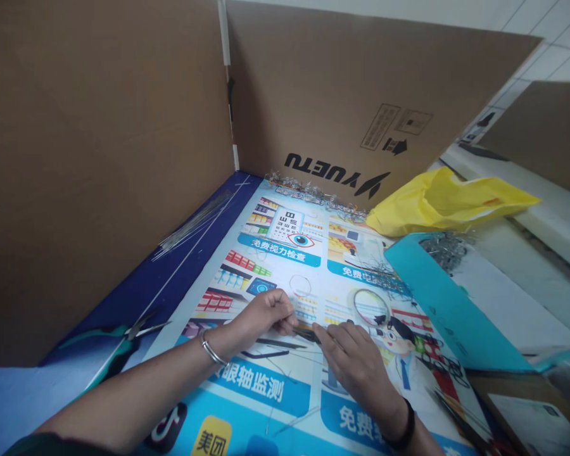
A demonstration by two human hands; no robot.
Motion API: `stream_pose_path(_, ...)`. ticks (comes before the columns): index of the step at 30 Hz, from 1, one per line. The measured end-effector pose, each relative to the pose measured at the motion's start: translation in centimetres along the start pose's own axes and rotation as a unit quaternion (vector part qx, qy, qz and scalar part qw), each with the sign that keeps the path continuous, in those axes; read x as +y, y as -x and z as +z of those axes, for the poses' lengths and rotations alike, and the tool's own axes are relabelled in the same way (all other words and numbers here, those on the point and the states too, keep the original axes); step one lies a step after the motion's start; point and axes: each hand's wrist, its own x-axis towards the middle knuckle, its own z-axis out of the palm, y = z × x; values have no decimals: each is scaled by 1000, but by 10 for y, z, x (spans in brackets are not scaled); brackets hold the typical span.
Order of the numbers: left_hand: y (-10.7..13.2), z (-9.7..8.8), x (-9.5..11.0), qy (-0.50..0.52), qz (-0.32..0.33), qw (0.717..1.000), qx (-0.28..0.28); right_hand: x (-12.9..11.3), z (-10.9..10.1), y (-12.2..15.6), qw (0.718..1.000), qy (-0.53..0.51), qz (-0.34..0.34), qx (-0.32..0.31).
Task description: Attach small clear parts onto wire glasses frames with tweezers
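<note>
My left hand (272,311) is closed, thumb and fingers pinched together above the printed sheet; what lies in the pinch is too small to make out. Close beside it, my right hand (349,351) is closed on a dark slender tool (308,334) whose tip points at the left fingertips. Its kind is mostly hidden by the fingers. Below the hands, a thin dark tool (281,344) lies on the sheet, with loose fine wires (297,419) nearer me. A coil of wire (371,308) rests beyond my right hand, and a thin wire loop (300,286) beyond my left.
Green-handled pliers (123,335) lie at left, below a bundle of straight wires (194,225). Cardboard walls (313,95) stand behind and left. Tangled wire pieces (313,190) line the back. A yellow bag (427,206) and turquoise box (437,297) with wire scraps are at right.
</note>
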Motion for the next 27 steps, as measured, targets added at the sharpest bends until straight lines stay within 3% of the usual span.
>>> stream_pose_path(13,-1,1,1,-85,12,996,-18,-3,-4,-1,998,-29,12,-47)
stream_pose_path(19,0,-2,-3,-152,63,986,-34,-4,-9,-3,992,-88,47,-71)
stream_pose_path(23,2,-2,-2,-251,97,963,-37,-2,-7,1,970,-190,106,-107)
stream_pose_path(27,7,-1,3,-347,133,927,-60,2,-12,0,920,-298,181,-179)
